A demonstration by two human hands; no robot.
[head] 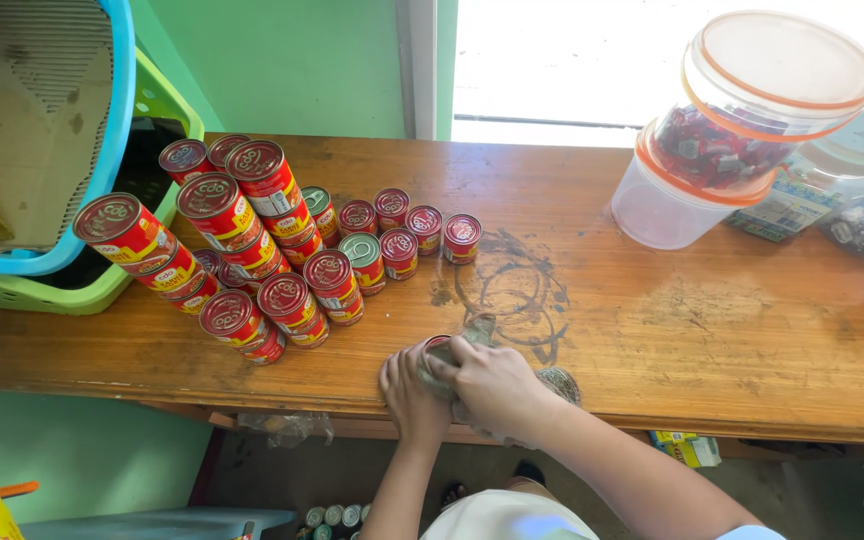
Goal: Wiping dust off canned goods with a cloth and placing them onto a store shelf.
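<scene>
While both hands' fingers (pixel 457 352) close around one small red can (pixel 438 343) and a cloth (pixel 479 328) on the table (pixel 712 330), stacked red cans (pixel 252 240) stand beyond the left hand (pixel 410 385), apart from the right hand (pixel 492 385).

Small red can (pixel 439 345), upright near table's front edge, mostly hidden by patterned cloth (pixel 479 328) wrapped round it

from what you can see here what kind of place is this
Probably a small shop or its stockroom. Stacked red tins line a worn wooden counter, lidded plastic tubs of wrapped sweets stand to one side, and plastic baskets sit at the other end.
</scene>
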